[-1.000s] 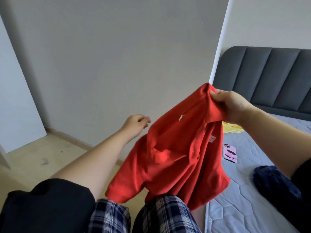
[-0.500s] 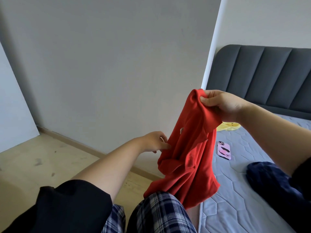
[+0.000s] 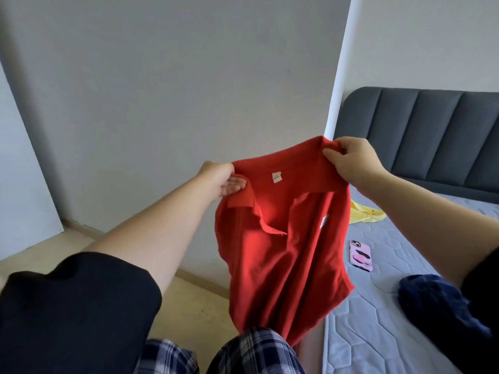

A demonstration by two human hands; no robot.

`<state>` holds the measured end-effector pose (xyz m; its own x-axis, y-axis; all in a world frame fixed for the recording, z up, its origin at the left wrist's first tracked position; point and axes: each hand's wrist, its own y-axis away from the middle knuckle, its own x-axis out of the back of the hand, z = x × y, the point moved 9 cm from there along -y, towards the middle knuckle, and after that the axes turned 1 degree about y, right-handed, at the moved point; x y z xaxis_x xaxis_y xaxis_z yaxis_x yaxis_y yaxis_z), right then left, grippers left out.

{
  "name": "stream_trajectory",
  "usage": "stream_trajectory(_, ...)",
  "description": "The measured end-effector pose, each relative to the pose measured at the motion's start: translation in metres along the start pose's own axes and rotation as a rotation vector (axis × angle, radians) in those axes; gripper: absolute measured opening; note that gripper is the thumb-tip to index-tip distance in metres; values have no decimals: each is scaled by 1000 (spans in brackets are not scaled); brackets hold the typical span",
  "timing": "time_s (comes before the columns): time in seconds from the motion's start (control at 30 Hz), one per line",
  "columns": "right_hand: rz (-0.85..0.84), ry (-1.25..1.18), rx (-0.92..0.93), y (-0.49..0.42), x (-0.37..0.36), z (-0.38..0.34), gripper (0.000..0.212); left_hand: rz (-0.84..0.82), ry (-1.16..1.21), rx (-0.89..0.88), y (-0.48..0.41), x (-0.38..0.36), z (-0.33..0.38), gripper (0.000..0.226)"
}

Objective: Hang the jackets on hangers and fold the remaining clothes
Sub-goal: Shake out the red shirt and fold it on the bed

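Red polo shirt [image 3: 283, 252]: hangs in the air in front of the person, held up by its top edge, placket side toward the camera.
Hem: nearest part, draped onto the plaid trousers [image 3: 256, 352] at the knees.
Long axis: hem near and low, collar far and high; the collar line runs across between both hands, higher on the right.
Left hand [image 3: 220, 179]: fingers curled round the left end of the collar; the shirt lies to its right and below.
Right hand [image 3: 351, 160]: thumb and fingers pinch the other end, a little higher; the shirt hangs to its left and below.
Coming move: probably laying the shirt flat for folding. The mattress [image 3: 378, 333] lies to the right, so the right hand is nearer it and would lead the swing.
Landing spot: on the mattress, a navy garment [image 3: 432, 306] lies nearest, a pink phone [image 3: 361, 255] beyond it, and a yellow garment [image 3: 364, 214] farthest, near the headboard [image 3: 432, 130].
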<state>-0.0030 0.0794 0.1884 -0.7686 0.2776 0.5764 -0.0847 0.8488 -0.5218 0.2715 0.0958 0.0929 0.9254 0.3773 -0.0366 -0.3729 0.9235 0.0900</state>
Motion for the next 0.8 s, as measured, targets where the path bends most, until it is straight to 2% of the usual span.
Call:
stream_trajectory(0.07, 8, 132, 67, -8, 1, -11, 18, -67, 79, -71, 3, 4, 29, 12)
stream_trajectory(0.1, -14, 182, 72, -11, -1, -12, 21, -110, 34, -126, 4, 6, 40, 12)
stream_trajectory(0.17, -37, 233, 74, -16, -3, -11, 24, -155, -266, -253, 7, 10, 55, 24)
stream_trajectory(0.27, -29, 242, 116, -17, -4, -15, 15, 37, -900, -502, 15, 15, 80, 13)
stream_trajectory(0.3, -52, 253, 127, -16, -7, -16, 13, 131, -1029, -539, 20, 16, 87, 10)
stream_trajectory(0.37, -115, 300, 133, -15, -12, -18, 10, 293, -1139, -573, 28, 19, 97, 14)
stream_trajectory(0.43, -104, 331, 128, -13, -6, -22, 6, 433, -1137, -638, 37, 19, 107, 15)
stream_trajectory(0.57, 120, 292, 65, -15, 38, -38, 9, 584, -902, -647, 51, 18, 128, 22)
stream_trajectory(0.67, 259, 197, -9, -16, 81, -53, 12, 563, -631, -596, 61, 11, 153, 29)
stream_trajectory(0.73, 330, 146, -18, -15, 113, -67, 9, 534, -468, -629, 77, 1, 177, 29)
stream_trajectory(0.8, 397, 123, 5, -10, 147, -83, 16, 518, -380, -695, 99, -12, 205, 31)
